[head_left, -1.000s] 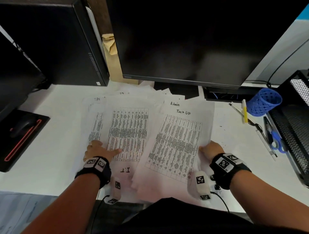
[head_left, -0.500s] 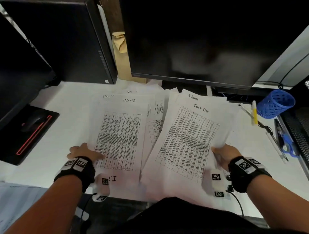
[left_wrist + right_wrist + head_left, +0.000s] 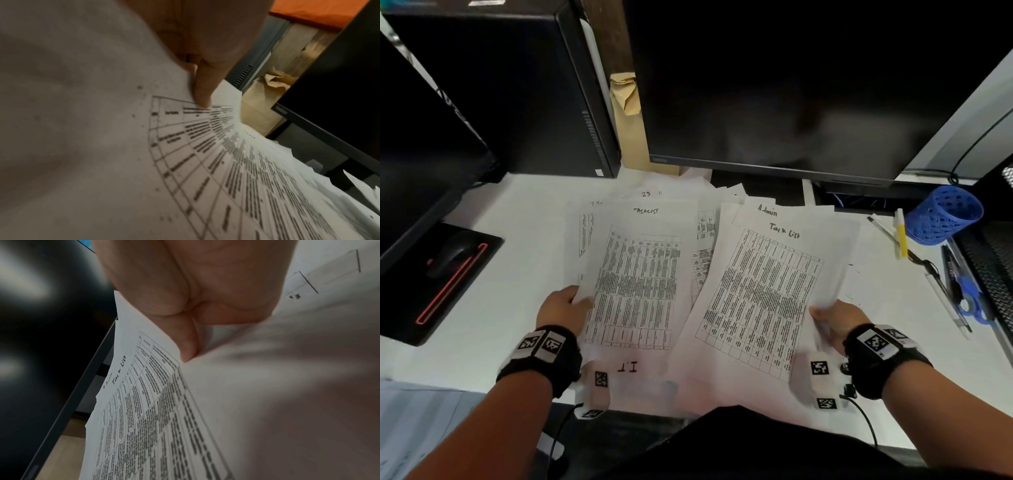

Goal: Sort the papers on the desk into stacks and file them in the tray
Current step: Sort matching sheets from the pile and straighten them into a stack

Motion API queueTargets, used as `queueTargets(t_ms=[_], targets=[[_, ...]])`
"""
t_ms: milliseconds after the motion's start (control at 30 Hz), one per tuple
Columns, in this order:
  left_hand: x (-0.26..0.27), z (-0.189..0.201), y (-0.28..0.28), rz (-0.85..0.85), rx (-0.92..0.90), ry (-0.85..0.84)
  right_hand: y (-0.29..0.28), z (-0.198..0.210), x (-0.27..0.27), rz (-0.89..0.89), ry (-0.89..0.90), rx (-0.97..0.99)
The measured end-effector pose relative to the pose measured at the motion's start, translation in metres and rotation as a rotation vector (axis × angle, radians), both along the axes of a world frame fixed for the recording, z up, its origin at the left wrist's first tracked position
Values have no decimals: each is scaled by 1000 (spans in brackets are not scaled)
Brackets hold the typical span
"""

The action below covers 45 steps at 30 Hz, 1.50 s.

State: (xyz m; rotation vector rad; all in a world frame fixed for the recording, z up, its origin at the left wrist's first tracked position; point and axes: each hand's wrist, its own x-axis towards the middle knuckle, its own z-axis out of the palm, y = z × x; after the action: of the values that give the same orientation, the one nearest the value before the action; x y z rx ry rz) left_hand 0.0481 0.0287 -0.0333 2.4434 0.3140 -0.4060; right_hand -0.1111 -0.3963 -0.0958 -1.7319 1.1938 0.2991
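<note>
I hold two printed table sheets above the white desk [image 3: 517,212]. My left hand [image 3: 563,306] pinches the left edge of the sheet headed "TASKLIST" and marked "I.T" [image 3: 638,287]; the thumb [image 3: 202,91] lies on its top face. My right hand [image 3: 835,317] pinches the right edge of the sheet headed "Admin Task List" [image 3: 763,294], thumb [image 3: 188,344] on top of this sheet [image 3: 148,410]. More loose papers [image 3: 702,240] lie spread under and behind both sheets. A black mesh tray [image 3: 993,267] stands at the desk's right edge.
A dark monitor [image 3: 808,85] stands behind the papers, a black computer case [image 3: 517,85] at back left. A mouse on its black pad [image 3: 453,253] lies left. A blue mesh cup [image 3: 945,214], pens [image 3: 900,236] and blue scissors [image 3: 969,294] lie right.
Both hands have gone from resting flat on the sheets to pinching their outer edges. The two sheets have come up off the pile and apart, left one leftward, right one rightward.
</note>
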Motion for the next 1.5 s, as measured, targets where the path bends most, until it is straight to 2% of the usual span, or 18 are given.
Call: queueTargets(t_ms=[200, 367, 600, 700, 733, 867, 1000, 1133, 1233, 1333, 1400, 1500], targets=[[3, 13, 4, 72, -63, -67, 3, 17, 2, -39, -65, 82], [6, 28, -8, 12, -159, -81, 15, 43, 23, -22, -210, 158], [-18, 37, -69, -203, -371, 31, 42, 59, 50, 6, -310, 241], [-29, 37, -87, -232, -440, 167, 55, 60, 48, -83, -367, 422], [-32, 38, -91, -238, -447, 196, 57, 56, 47, -72, -355, 430], [-40, 47, -100, -193, -412, 230, 64, 57, 41, 37, -264, 251], [-41, 58, -98, -206, -453, 252, 69, 90, 41, 161, -199, -20], [-25, 84, -106, -394, -488, 124, 73, 139, 40, 114, -451, 42], [-16, 113, -115, -416, -537, -120, 75, 178, 40, 100, -675, -18], [-17, 131, -121, -447, -594, -329, 76, 200, 40, 62, -874, -36], [-21, 131, -124, -456, -610, -356, 79, 201, 37, 82, -920, -63], [-30, 124, -127, -455, -615, -294, 81, 196, 33, 146, -927, -121]])
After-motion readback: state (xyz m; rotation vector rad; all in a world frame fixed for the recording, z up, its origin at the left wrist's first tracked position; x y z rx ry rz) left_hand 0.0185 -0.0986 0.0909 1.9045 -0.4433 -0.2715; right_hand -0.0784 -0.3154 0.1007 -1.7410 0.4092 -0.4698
